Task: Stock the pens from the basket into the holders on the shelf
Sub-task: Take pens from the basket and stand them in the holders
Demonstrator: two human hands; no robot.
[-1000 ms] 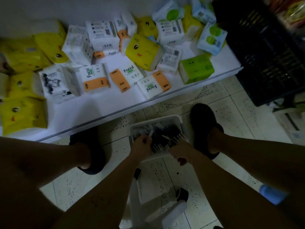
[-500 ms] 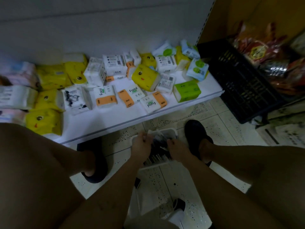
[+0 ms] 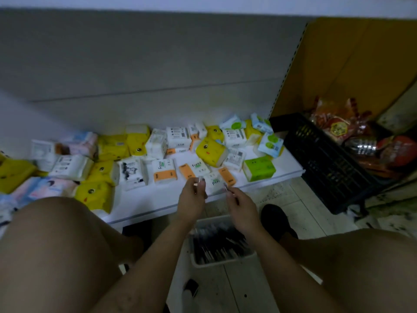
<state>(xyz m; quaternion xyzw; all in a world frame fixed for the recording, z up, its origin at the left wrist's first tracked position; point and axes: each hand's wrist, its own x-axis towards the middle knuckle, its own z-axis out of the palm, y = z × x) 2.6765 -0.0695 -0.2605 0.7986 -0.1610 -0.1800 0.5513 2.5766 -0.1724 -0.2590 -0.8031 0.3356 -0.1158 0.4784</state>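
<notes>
Two slim pens held above the basket, one apiece: left hand pinching a pale-tipped pen between thumb and curled fingers, right hand pinching a second pen the same way, tips poking up in front of the tissue packs on the low white shelf. Many more pens lying loose and crisscrossed in that white basket, down on the floor tiles between the feet, just below the shelf edge. No holders anywhere in view, so presumably higher up or off to one side. Judged light, stiff and smooth-barrelled; probably slick enough to slide through a lazy pinch, hardly fragile apart from caps and clips. Best taken at mid-barrel, thumb against two fingers, or gathered as a small parallel bunch rather than singly. Worth lining up all ends one way before lifting, against snagging and spilling from the tangled heap. Worth keeping each barrel upright on the way to a holder and dropping it in end first, never sideways. Too dim and blurred to tell cap end from writing end. Black crate off to the right beside the shelf, well apart from both hands.
</notes>
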